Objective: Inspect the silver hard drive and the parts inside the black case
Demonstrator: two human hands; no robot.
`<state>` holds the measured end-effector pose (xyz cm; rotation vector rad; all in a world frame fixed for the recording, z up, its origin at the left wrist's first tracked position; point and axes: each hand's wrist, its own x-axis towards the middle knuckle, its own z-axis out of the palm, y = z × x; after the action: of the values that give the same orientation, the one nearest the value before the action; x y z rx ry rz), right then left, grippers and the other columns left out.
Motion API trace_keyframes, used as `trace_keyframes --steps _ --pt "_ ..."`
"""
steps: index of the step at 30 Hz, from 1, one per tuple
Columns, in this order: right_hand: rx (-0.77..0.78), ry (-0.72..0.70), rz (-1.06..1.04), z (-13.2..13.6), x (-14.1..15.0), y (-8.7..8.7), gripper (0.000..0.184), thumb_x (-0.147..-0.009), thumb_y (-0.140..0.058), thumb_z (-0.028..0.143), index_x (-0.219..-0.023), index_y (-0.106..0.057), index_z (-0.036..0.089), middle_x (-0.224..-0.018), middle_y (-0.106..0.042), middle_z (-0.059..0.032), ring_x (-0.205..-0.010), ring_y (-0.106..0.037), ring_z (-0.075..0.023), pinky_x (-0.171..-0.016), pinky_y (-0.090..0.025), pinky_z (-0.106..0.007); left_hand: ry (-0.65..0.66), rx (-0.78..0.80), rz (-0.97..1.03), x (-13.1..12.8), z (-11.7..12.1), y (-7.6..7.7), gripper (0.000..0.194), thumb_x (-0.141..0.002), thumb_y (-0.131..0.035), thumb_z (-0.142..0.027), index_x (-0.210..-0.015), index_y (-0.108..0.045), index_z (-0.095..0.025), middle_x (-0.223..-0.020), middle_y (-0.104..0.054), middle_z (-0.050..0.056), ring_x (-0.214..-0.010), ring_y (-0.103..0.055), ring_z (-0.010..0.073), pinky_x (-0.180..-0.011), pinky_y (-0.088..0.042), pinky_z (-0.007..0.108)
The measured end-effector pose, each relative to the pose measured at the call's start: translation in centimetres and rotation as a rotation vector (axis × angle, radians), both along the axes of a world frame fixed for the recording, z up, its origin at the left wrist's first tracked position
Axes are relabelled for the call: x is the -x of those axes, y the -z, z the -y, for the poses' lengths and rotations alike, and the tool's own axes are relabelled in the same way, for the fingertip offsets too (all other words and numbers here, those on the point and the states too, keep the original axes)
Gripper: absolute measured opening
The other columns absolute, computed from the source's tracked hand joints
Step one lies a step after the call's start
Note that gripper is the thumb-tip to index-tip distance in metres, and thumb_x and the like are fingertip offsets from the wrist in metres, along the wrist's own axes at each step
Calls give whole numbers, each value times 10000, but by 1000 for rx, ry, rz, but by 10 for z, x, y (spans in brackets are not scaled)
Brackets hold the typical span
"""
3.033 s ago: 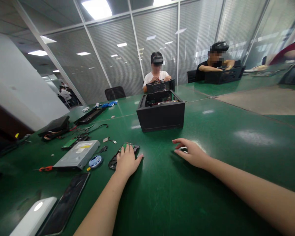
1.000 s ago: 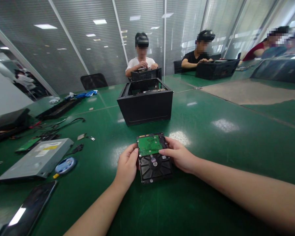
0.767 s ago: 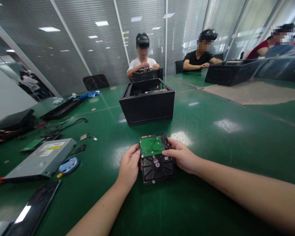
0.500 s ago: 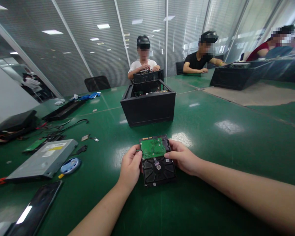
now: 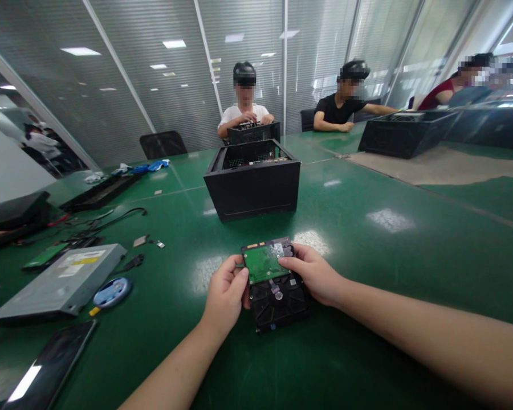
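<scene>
A hard drive (image 5: 277, 304) with a green circuit board on its upper half is held between both hands, its board side facing me. My left hand (image 5: 226, 290) grips the drive's left edge with thumb and fingers. On the opposite edge, my right hand (image 5: 318, 273) is closed, its thumb lying over the green board and its other fingers partly hidden beneath. Beyond the drive stands a black computer case (image 5: 254, 188), its top side uncovered and some boards visible inside.
To the left lie a silver optical drive (image 5: 64, 285), a round blue object (image 5: 112, 292), a dark phone (image 5: 53, 364) and several cables (image 5: 115, 219). Across the green table (image 5: 342, 228), a person in white (image 5: 244, 117) works at another case. Further right sits a person in black (image 5: 340, 111).
The hard drive is tilted slightly differently, and my right thumb has moved further over the green board. The whole view has shifted a little, so the table items appear further left.
</scene>
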<state>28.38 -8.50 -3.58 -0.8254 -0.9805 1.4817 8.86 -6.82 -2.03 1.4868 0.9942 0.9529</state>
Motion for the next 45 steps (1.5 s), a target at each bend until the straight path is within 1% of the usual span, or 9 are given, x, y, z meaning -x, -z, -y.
trace_keyframes --steps 11,21,25,30,33,35,40,42,45 --pt "5 -15 32 3 -1 -2 337 -800 -700 274 -1121 -672 177 -934 -727 -53 -825 -674 -206 -831 -506 -383 24 38 29 1 0 0 399 -893 -505 -414 -1229 -461 -203 -524 -555 -55 -353 -481 111 -335 -339 182" --pt "-27 -43 106 5 1 -4 355 -806 -715 329 -1126 -671 184 -953 -723 -52 -846 -678 -205 -846 -515 -398 -28 58 -9 -2 3 -6 400 -879 -510 -488 -1160 -555 -208 -568 -542 -50 -345 -445 110 -293 -328 206" --pt "-80 -66 140 8 0 -8 338 -796 -732 360 -1084 -675 192 -931 -719 -41 -833 -674 -197 -809 -525 -367 -60 -53 -32 1 6 -8 347 -880 -516 -454 -1087 -599 -188 -653 -582 -18 -462 -507 126 -382 -390 219" --pt "-307 37 372 26 -8 -16 216 -807 -723 319 -995 -685 221 -855 -698 -28 -739 -643 -189 -665 -520 -320 -68 -500 -152 10 15 -11 200 -905 -491 -301 -1025 -610 -193 -775 -636 13 -697 -599 164 -644 -475 261" --pt "-530 130 597 39 -13 -20 223 -790 -728 257 -1008 -685 231 -803 -695 -31 -669 -630 -186 -607 -502 -311 -23 -771 -203 15 21 -13 249 -895 -473 -213 -1120 -580 -207 -919 -665 42 -807 -633 184 -727 -482 281" --pt "-652 163 699 44 -16 -22 270 -772 -734 220 -1036 -680 226 -797 -707 -38 -649 -644 -187 -593 -505 -309 17 -866 -201 17 22 -13 287 -891 -465 -188 -1161 -559 -212 -994 -656 61 -880 -636 199 -786 -484 300" --pt "-815 143 797 47 -18 -27 402 -782 -716 198 -1178 -654 235 -869 -742 -54 -707 -699 -202 -634 -551 -311 41 -815 -177 17 18 -8 336 -932 -419 -208 -1253 -518 -226 -1021 -644 66 -913 -630 192 -825 -479 311" --pt "-916 58 809 46 -19 -31 605 -771 -734 212 -1348 -551 240 -1116 -716 -98 -944 -707 -253 -801 -567 -359 58 -719 -142 15 17 -7 340 -954 -403 -240 -1279 -502 -229 -1056 -653 73 -967 -630 204 -872 -475 331" --pt "-1041 -83 799 44 -17 -35 950 -741 -774 269 -1539 -260 219 -1480 -451 -140 -1321 -484 -336 -1071 -434 -455 47 -580 -101 9 16 -5 335 -979 -378 -314 -1269 -519 -224 -1154 -640 89 -1077 -605 228 -960 -446 369"
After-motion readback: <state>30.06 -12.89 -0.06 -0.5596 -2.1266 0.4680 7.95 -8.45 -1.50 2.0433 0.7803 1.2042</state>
